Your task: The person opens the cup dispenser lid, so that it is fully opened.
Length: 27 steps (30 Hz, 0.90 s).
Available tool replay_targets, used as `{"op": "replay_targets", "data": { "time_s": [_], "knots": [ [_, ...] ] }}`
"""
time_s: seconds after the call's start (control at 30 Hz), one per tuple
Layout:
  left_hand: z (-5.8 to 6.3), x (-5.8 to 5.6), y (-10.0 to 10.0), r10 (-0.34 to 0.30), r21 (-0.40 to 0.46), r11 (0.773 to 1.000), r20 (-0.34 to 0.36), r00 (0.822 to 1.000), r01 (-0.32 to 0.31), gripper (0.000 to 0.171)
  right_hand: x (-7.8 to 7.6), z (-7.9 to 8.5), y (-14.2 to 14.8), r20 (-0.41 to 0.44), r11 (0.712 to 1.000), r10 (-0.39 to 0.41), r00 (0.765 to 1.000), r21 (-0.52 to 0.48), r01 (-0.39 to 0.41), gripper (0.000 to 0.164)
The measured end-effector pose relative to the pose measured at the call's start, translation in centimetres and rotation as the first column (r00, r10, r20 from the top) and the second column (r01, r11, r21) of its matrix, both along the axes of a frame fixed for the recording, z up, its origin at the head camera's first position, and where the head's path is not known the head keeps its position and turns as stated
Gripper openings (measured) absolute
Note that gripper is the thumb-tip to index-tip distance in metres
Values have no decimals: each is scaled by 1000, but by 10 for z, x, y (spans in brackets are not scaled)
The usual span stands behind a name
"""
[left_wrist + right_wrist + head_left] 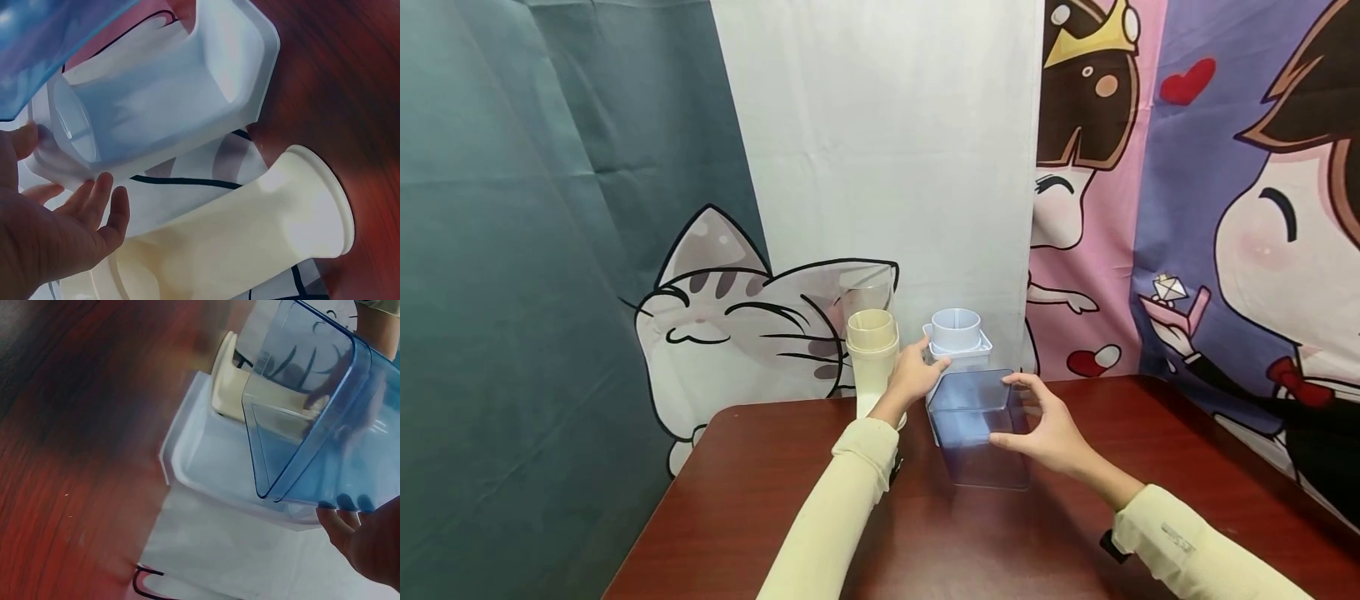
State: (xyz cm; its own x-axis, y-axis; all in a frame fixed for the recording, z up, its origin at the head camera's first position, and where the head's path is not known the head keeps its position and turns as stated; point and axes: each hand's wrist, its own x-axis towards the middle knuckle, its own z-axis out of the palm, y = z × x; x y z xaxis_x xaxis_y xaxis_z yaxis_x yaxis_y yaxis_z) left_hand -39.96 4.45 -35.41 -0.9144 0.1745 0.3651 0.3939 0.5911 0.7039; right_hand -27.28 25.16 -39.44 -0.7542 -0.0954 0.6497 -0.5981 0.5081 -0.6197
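Observation:
A see-through blue plastic container (pixel 973 429) is tilted in front of me, its wide side toward me. My right hand (pixel 1054 427) grips it at its right side, thumb low and fingers at the upper edge. Behind it stands a pale blue-white plastic stand (pixel 957 332) with a round collar on top and a hollow front (pixel 150 94). The left hand (pixel 914 372) holds this stand by its upper rim, thumb on one side and fingers on the other. Just left of that hand is a cream stand (pixel 872 367) of tubular shape with a flared foot (pixel 319 206).
A clear container (pixel 867 292) shows above and behind the cream stand. Everything stands near the far edge of a reddish-brown table (pixel 760 492). Cartoon-printed cloth (pixel 880 150) hangs right behind the table.

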Motion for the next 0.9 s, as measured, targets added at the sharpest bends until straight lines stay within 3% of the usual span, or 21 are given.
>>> {"op": "replay_targets", "data": {
  "time_s": [0.2, 0.43, 0.57, 0.77, 0.9],
  "knots": [
    [2, -6, 6, 44, 7, 999, 25, 999, -44, 63, 6, 10, -6, 27, 1000, 23, 999, 7, -23, 74],
    [4, -17, 7, 48, 63, 997, 35, 998, -50, 60, -27, -14, 4, 59, 998, 49, 997, -35, -47, 75],
    [0, -19, 8, 53, 90, 994, 54, 997, -58, 60, -33, -19, 2, 92, 994, 88, 992, -74, -81, 74],
    [-1, -20, 13, 79, 70, 994, 76, 994, -84, 61, -27, -6, -5, 101, 987, 144, 984, -84, -136, 71],
    [2, -21, 16, 92, 59, 994, 92, 992, -97, 63, -35, -6, -3, 132, 976, 198, 971, -123, -182, 70]
  ]
}}
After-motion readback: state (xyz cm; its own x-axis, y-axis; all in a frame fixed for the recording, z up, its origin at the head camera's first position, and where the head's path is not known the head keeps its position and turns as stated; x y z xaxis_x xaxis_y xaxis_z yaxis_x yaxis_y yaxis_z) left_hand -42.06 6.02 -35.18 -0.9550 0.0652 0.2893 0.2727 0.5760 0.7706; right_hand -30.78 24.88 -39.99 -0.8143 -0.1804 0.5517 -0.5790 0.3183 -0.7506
